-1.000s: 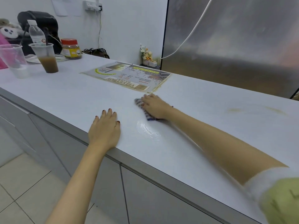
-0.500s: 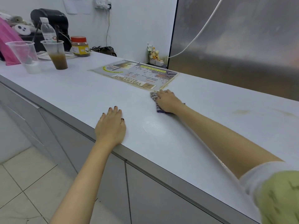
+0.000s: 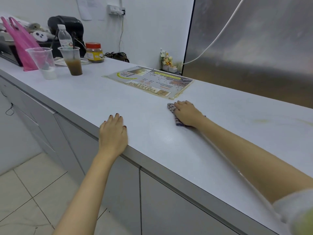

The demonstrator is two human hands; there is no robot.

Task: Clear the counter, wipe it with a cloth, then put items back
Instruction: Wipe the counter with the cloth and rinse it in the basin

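At the middle of the tabletop [image 3: 118,99], just near of the menu [image 3: 149,82] corner, the right hand [image 3: 186,114] presses a checked cloth [image 3: 171,106] flat against the surface. Its fingers lie close together on top of the cloth, pressing rather than pinching. The left hand [image 3: 113,133] rests palm-down at the near edge, fingers straight and slightly spread, holding nothing; it looks like a brace.

The step in hand is the wipe. A damp sheen lies on the surface between the two hands, so that patch seems covered. To the far right a yellowish stain [image 3: 264,121] marks the surface, apart from the cloth.

The next move probably calls for a firm stroke rightward to that stain, then a pass under the menu, which must be lifted first. Two cups [image 3: 72,61], a jar [image 3: 94,51] and a bottle [image 3: 64,38] stand together at the far left, so the putting-back is not yet begun.
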